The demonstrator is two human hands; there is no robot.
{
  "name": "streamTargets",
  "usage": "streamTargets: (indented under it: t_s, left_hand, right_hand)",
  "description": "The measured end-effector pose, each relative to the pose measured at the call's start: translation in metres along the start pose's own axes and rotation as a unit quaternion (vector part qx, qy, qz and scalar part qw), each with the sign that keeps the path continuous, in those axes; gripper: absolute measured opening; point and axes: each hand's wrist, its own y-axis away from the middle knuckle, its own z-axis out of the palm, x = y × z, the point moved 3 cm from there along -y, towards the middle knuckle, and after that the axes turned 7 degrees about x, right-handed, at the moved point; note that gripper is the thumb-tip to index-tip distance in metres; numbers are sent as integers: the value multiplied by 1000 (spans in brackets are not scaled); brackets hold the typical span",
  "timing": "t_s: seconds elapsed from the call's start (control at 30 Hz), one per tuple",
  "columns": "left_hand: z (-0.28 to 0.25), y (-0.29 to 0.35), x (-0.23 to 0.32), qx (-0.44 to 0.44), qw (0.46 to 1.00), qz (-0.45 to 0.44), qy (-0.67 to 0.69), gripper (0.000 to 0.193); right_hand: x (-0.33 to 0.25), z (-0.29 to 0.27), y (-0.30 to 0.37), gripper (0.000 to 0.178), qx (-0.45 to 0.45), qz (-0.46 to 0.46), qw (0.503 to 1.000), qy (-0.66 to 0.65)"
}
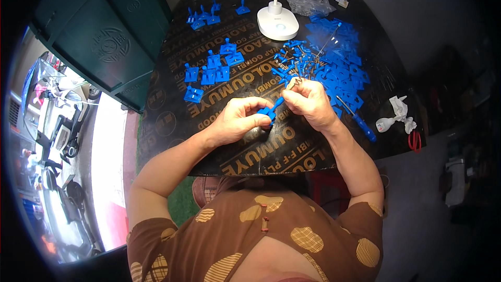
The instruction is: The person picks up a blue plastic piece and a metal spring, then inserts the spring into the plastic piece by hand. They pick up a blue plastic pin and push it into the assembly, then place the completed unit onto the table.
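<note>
Near the table's front edge, my left hand is closed on a small blue plastic part, thumb on the near side. My right hand pinches a blue peg-like piece that slants up from that part; its fingertips cover the upper end. Whether the two pieces are joined I cannot tell. Just beyond the right hand lies a heap of small blue pegs with metal shanks. Flat blue plates are piled to its right. On the left stand several blue plates with upright pegs.
A white desk lamp stands at the back, beside a clear plastic bag. A blue-handled screwdriver lies right of my right hand, near a white bulb-shaped object, crumpled tissue and red bands.
</note>
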Motion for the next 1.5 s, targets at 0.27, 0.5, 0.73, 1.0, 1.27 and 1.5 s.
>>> streamTargets:
  t_s: [0.27, 0.5, 0.73, 1.0, 1.27, 1.5]
  left_hand:
    - [0, 0, -1, 2, 1000, -4, -2, 31]
    - [0, 0, -2, 4, 1000, 0, -1, 31]
    - [0, 1, -4, 10, 1000, -3, 6, 31]
    - [0, 0, -4, 8, 1000, -2, 4, 32]
    - [1, -1, -5, 1, 1000, 2, 10, 33]
    - [0, -3, -6, 15, 1000, 10, 13, 37]
  right_hand:
    - [1, 0, -1, 17, 1, 5, 1000, -1]
    - [2, 0, 0, 18, -6, 23, 1000, -16]
    - [3, 0, 0, 19, -2, 16, 1000, -20]
    - [3, 0, 0, 19, 4, 12, 1000, -2]
    - [4, -1, -1, 19, -6, 1, 1000, 0]
    - [1, 3, 0, 12, 14, 7, 1000, -16]
